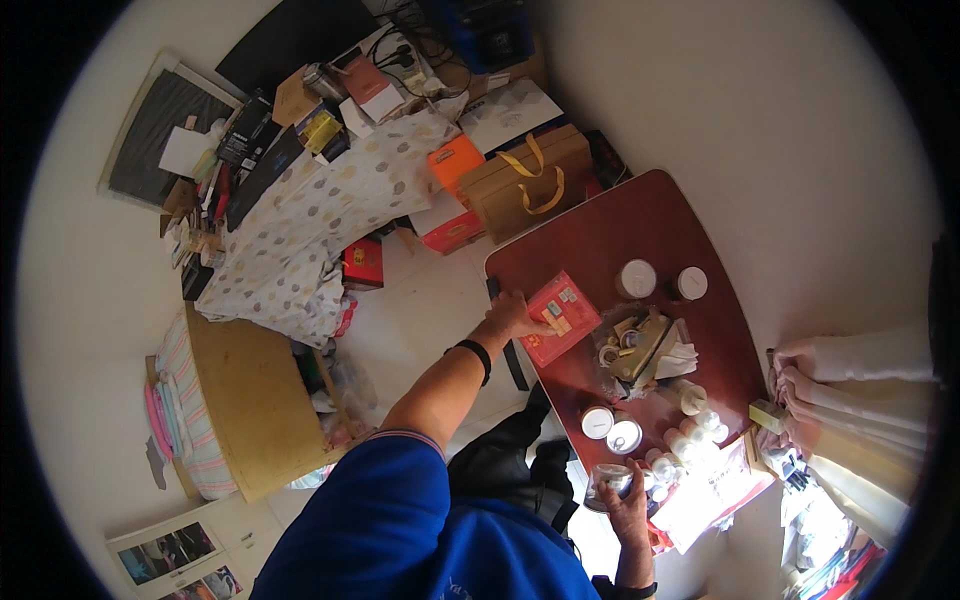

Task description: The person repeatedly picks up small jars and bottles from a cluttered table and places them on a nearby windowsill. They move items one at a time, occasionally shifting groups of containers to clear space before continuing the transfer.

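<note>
My left hand (512, 316), its arm stretched out ahead, grips the near left side of a flat red box (562, 318) at the left edge of the red-brown table (590, 235). My right hand (630, 512) is closed around a small round can (610, 478) at the table's near edge. Just beyond that can stand a white-lidded tin (597, 422) and a tin with a shiny top (624, 436). Two more white-lidded tins (636, 278) (691, 283) sit farther back. The contents of the red box and the can are hidden.
A cluttered tray (628, 372) sits mid-table, with several white bottles (690, 438) nearer me on the right. A brown gift bag (530, 185) stands past the far left edge. Left of the floor, a patterned cloth (320, 195) covers a loaded surface. Curtains (850, 385) hang at right.
</note>
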### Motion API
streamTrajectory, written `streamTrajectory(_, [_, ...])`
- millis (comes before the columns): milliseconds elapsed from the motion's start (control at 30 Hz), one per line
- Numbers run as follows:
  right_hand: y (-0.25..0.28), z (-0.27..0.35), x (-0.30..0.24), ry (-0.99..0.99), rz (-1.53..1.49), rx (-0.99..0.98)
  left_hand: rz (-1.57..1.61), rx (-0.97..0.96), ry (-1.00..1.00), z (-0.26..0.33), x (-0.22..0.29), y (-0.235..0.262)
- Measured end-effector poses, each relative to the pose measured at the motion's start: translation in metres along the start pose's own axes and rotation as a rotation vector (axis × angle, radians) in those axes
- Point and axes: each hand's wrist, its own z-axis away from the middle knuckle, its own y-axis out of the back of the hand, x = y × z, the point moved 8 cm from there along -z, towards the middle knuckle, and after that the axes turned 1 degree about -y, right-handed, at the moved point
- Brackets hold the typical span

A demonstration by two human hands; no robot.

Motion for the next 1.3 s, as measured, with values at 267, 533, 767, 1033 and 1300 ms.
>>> streamTrajectory(267, [-0.027, 0.000, -0.016, 0.054, -0.042, -0.098, 0.180, 0.045, 0.054, 0.016, -0.010, -0.017])
streamTrajectory(533, [-0.024, 0.013, -0.022, 0.099, 0.168, -0.089, 0.244, 0.045, 0.021, 0.022, -0.008, -0.031])
streamTrajectory(767, [-0.022, 0.022, -0.014, 0.067, 0.132, -0.099, 0.438, -0.137, -0.035, 0.002, -0.012, -0.061])
streamTrajectory(1033, [-0.023, 0.036, 0.006, 0.051, 0.174, -0.077, 0.783, -0.046, -0.362, 0.031, 0.017, -0.077])
streamTrajectory(1300, [-0.053, 0.035, 0.012, 0.094, 0.277, -0.144, 0.578, 0.135, 0.028, 0.045, -0.005, -0.102])
